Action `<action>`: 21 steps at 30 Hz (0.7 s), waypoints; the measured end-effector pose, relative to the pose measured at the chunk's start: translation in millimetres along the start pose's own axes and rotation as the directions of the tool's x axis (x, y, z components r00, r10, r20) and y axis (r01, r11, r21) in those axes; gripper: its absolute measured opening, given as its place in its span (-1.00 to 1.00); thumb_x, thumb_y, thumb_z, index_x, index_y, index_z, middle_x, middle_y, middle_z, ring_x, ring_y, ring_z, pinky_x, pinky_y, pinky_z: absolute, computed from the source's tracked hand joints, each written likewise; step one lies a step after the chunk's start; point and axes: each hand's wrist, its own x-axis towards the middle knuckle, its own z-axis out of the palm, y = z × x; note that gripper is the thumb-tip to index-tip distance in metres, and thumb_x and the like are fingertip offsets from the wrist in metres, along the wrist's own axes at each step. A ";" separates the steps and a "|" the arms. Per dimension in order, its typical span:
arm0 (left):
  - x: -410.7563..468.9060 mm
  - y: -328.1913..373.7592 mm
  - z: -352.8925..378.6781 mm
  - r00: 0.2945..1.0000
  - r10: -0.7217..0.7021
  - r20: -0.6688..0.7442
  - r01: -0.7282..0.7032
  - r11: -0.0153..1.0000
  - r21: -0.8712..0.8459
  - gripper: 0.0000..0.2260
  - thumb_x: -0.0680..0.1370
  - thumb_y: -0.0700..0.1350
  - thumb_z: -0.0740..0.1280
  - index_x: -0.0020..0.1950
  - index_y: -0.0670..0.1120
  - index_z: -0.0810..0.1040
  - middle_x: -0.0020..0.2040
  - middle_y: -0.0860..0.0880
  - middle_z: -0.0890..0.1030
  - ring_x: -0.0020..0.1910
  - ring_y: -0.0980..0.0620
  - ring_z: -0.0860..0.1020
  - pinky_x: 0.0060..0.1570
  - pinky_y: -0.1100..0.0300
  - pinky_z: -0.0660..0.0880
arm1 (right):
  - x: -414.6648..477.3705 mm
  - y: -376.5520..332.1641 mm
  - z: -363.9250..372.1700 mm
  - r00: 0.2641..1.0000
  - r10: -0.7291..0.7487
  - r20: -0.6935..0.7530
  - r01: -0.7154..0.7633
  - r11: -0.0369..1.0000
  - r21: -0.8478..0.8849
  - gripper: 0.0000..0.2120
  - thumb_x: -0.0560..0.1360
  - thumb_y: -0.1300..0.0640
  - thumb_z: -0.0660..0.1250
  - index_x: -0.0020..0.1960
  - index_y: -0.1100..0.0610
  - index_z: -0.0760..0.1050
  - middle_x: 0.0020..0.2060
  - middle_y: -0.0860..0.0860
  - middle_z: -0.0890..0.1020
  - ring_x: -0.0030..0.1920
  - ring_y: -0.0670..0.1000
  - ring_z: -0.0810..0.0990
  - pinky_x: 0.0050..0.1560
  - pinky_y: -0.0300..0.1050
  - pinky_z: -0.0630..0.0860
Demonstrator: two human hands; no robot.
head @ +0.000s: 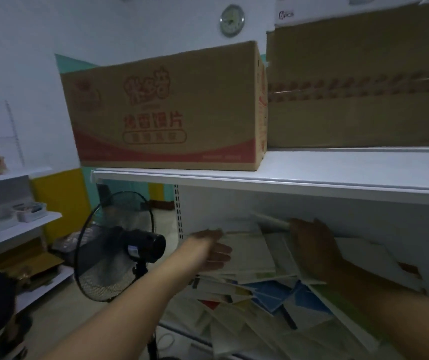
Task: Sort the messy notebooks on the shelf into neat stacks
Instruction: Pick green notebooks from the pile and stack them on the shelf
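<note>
Notebooks: heap of thin white, blue and yellow paper-covered notebooks [268,294], lower centre, on the lower white shelf [179,331].
Left hand [213,252]: released, flat on the heap.
Right hand [314,245]: grasping a pale leaning notebook [273,224].
Handling: probably light, floppy, slippery; hold by the edges.

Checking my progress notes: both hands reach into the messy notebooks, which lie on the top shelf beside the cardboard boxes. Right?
Not quite. In the head view the left hand and right hand do reach into the messy notebooks, but those lie below the top shelf; only the cardboard boxes stand on it.
</note>
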 end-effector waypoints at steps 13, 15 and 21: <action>9.0 -42.9 -60.0 0.975 -0.032 0.218 0.142 0.847 -0.512 -0.50 0.30 -0.27 0.44 0.24 -0.27 0.50 0.06 -0.30 0.62 -0.01 -0.23 0.61 0.12 -0.07 0.50 | -4.5 -44.3 2.9 0.616 -0.750 -0.241 0.747 0.653 -0.123 -0.78 0.62 0.04 0.15 0.24 -0.04 0.42 0.31 0.00 0.44 0.29 0.08 0.40 0.37 0.11 0.24; 5.3 -45.7 -70.9 0.965 0.028 0.260 0.132 0.807 -0.575 -0.43 0.09 -0.23 0.62 0.08 -0.24 0.63 -0.01 -0.27 0.65 -0.09 -0.21 0.65 -0.09 -0.02 0.62 | 5.5 -43.8 6.7 0.622 -0.741 -0.251 0.752 0.655 -0.070 -0.76 0.64 0.07 0.09 0.28 -0.02 0.39 0.28 0.01 0.49 0.26 0.07 0.41 0.29 0.07 0.32; -1.0 -41.0 -78.9 0.925 0.031 0.378 0.179 0.843 -0.507 -0.52 0.36 0.02 0.49 0.18 -0.22 0.60 0.06 -0.22 0.65 0.02 -0.18 0.64 -0.02 0.01 0.57 | 11.3 -66.0 8.1 0.525 -0.763 -0.378 0.824 0.566 0.003 -0.79 0.62 0.08 0.18 0.24 0.00 0.43 0.19 0.03 0.47 0.14 0.06 0.47 0.20 -0.05 0.38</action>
